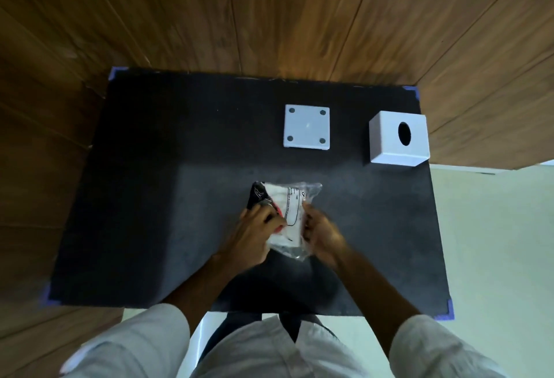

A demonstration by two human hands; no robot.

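- my left hand (254, 229) and right hand (319, 232) both clamp the clear plastic packet (289, 215), fingers curled over its left and right edges.
- the packet sits low in the centre of the frame, on the black mat (150, 197).
- a white square plate (306, 126) lies above it; a white box with a round hole (398, 142) stands at the right.

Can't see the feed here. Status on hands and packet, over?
Left hand, right hand both grip plastic packet. Packet over black table. White plate and white box stand apart beyond it.
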